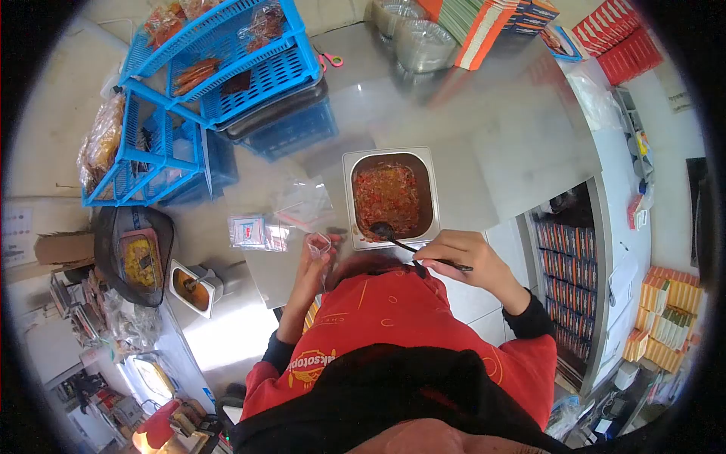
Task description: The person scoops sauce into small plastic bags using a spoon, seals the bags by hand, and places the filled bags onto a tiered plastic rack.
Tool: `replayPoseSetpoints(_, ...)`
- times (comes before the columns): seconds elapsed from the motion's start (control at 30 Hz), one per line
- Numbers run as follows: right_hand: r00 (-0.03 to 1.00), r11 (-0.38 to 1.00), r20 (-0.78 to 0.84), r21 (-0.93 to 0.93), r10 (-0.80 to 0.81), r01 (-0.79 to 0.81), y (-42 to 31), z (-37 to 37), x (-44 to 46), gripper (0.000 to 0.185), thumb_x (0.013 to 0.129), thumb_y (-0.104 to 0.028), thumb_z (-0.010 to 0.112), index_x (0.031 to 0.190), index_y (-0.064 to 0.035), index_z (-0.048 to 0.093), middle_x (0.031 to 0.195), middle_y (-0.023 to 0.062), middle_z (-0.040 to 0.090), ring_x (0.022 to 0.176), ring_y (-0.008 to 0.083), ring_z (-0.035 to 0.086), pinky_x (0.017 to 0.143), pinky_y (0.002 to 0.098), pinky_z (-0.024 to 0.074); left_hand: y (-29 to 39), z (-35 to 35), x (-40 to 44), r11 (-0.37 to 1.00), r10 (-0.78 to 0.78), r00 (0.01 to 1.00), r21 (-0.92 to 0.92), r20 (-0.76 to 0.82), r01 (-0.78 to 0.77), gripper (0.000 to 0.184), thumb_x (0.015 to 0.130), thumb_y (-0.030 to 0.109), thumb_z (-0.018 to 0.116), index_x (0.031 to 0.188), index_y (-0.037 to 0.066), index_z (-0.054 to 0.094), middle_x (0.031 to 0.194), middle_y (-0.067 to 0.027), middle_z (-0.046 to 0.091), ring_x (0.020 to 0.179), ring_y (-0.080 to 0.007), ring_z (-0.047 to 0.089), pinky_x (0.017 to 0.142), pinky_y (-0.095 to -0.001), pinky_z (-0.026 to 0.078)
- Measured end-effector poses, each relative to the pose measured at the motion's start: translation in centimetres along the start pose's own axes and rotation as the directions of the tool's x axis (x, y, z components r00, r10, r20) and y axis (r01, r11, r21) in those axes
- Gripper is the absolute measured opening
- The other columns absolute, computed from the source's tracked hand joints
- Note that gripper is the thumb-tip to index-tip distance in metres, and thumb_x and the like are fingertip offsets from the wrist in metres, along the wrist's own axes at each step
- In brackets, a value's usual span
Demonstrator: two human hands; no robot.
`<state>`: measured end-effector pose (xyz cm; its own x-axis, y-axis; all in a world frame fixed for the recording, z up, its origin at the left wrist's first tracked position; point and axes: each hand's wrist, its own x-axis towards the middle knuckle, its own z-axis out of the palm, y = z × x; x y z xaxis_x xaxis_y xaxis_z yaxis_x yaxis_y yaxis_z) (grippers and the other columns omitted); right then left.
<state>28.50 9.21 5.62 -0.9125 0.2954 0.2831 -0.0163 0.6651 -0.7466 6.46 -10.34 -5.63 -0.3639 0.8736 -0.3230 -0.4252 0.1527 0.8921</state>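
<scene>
The right hand [463,259] grips a long black spoon [383,230] handle-high, likely to avoid chunky red sauce [387,193] in the rectangular silver pan [350,185], near the steel counter's [499,151] front edge; the left hand [313,261] pinches clear plastic [323,244].

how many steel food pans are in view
2: the large pan near the centre, where the black spoon in the right hand dips into red food; and the smaller pan off to the left, with brownish contents. Others may be hidden.
</scene>
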Motion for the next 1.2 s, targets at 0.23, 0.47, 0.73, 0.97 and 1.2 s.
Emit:
replayPoseSetpoints(0.23, 0.998, 0.991, -0.023, 0.121, 0.062, -0.059, 1.3, 2.5, -1.3, 0.013, 0.078, -0.009, 0.066, 0.091, -0.0067, 0.066, 0.077, 0.0055, 0.063, 0.065, 0.0213, 0.059, 0.06, 0.031, 0.0489, 0.1, 0.2, 0.1, 0.999, 0.02, 0.999, 0.045, 0.025, -0.021, 0.032, 0.084, 0.025, 0.055, 0.107, 0.008, 0.04, 0.115, -0.0117, 0.047, 0.106, -0.018, 0.043, 0.093, -0.0302, 0.033)
replayPoseSetpoints(0.47, 0.947, 0.925, -0.148, 0.304, 0.284, -0.23, 3.2, 3.0, -1.2, 0.009, 0.082, -0.009, 0.062, 0.089, -0.004, 0.066, 0.079, 0.008, 0.065, 0.067, 0.0184, 0.063, 0.061, 0.0278, 0.0493, 1.1, 0.8, 0.0, 0.99, 0.042, 0.998, 0.131, 0.055, -0.049, 0.029, 0.085, 0.021, 0.053, 0.107, 0.007, 0.039, 0.115, -0.0123, 0.047, 0.108, -0.0193, 0.043, 0.094, -0.0325, 0.033)
replayPoseSetpoints(0.73, 0.944, 0.917, -0.087, 0.284, 0.317, -0.281, 3.7, 3.4, -1.7, 0.009, 0.083, -0.009, 0.062, 0.089, -0.0038, 0.065, 0.083, 0.0082, 0.066, 0.073, 0.0224, 0.063, 0.065, 0.0297, 0.0498, 1.0, 1.0, 0.0, 0.969, 0.115, 0.991, 0.227, -0.064, -0.098, 0.038, 0.083, 0.035, 0.055, 0.109, 0.01, 0.043, 0.11, -0.0076, 0.049, 0.095, -0.014, 0.042, 0.087, -0.0293, 0.032)
replayPoseSetpoints(0.97, 0.973, 0.978, -0.101, 0.067, 0.205, -0.199, 5.8, 3.9, 1.3, 0.013, 0.081, -0.009, 0.063, 0.092, -0.0032, 0.065, 0.085, 0.0098, 0.065, 0.074, 0.0256, 0.062, 0.066, 0.0327, 0.0495, -0.7, 0.2, 0.4, 0.96, 0.072, 0.996, 0.266, 0.058, -0.085, 0.033, 0.086, 0.019, 0.05, 0.113, 0.004, 0.038, 0.108, -0.0096, 0.048, 0.105, -0.0178, 0.043, 0.094, -0.0299, 0.031)
replayPoseSetpoints(1.2, 0.985, 1.0, 0.17, 0.006, -0.007, 0.006, 7.6, 3.7, 2.2, 0.019, 0.077, -0.008, 0.065, 0.095, -0.0048, 0.065, 0.082, 0.0086, 0.062, 0.076, 0.0254, 0.059, 0.068, 0.0345, 0.0486, -3.9, 0.8, 1.5, 0.956, -0.021, 0.994, -0.29, 0.108, 0.051, 0.041, 0.085, 0.034, 0.054, 0.111, 0.007, 0.038, 0.11, -0.0069, 0.046, 0.094, -0.0136, 0.043, 0.081, -0.026, 0.036)
